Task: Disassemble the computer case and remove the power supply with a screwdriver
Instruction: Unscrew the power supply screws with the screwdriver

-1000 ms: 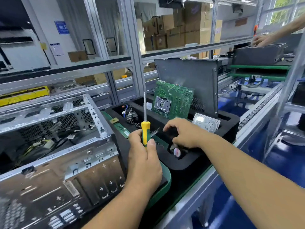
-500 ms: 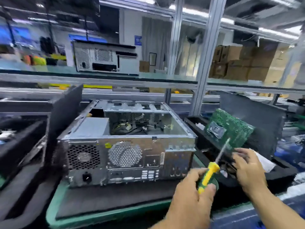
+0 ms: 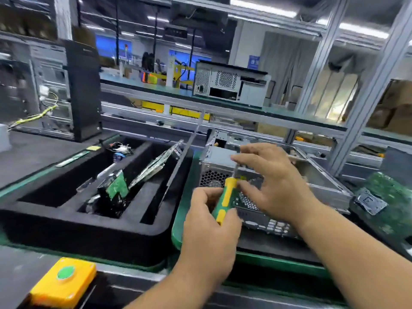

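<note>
Screwdriver [image 3: 224,198] clenched in left hand [image 3: 209,233], right hand [image 3: 272,181] now released over computer case [image 3: 321,179]

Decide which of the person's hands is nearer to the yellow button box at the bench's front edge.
Left. The left hand grips the screwdriver, up and right of the yellow button box; the right hand lies farther right, over the computer case.

The left hand [image 3: 209,221] gripped a screwdriver [image 3: 225,197] by its yellow-green handle, shaft angled up against the rear of the case [image 3: 321,181]. The right hand [image 3: 272,181] hovered over the case with fingers spread. A foam tray [image 3: 66,221] of boards sat left, a motherboard [image 3: 392,197] right.
</note>
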`<state>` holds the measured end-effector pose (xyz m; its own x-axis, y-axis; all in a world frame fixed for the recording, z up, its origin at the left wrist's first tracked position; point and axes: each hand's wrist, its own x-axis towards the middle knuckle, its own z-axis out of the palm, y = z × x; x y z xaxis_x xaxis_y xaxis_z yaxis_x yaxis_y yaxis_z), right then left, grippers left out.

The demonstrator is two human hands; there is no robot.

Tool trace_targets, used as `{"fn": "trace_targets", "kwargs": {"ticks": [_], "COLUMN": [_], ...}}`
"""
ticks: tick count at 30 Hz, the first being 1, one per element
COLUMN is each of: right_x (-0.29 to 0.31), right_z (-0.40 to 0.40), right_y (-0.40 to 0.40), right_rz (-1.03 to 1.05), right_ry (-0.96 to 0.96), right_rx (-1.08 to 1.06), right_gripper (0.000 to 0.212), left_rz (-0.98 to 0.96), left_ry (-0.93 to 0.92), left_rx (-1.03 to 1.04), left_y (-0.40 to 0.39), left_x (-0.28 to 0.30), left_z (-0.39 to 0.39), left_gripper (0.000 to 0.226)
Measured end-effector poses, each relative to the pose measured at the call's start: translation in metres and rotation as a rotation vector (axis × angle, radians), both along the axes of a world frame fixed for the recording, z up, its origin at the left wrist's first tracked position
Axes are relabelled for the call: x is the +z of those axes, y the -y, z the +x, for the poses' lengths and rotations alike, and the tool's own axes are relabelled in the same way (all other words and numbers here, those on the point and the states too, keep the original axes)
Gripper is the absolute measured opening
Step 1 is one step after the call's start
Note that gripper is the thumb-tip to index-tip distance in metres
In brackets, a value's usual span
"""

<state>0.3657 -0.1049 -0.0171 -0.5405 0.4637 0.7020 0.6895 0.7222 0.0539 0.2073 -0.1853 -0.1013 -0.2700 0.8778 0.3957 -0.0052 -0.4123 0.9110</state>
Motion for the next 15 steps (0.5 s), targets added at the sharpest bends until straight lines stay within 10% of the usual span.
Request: {"fn": "trace_targets", "kwargs": {"ticks": [15], "right_x": [-0.013], "right_z": [-0.073], "right_y": [-0.023], "right_rz": [-0.19], "right_ry": [0.144], "right_rx": [-0.079], "right_gripper": [0.054], "left_rz": [0.497], "left_ry": [-0.275], "left_rx": [0.183], "left_y": [0.011], "left_x": [-0.001], "left_z": [-0.066], "left_gripper": [0.03]}}
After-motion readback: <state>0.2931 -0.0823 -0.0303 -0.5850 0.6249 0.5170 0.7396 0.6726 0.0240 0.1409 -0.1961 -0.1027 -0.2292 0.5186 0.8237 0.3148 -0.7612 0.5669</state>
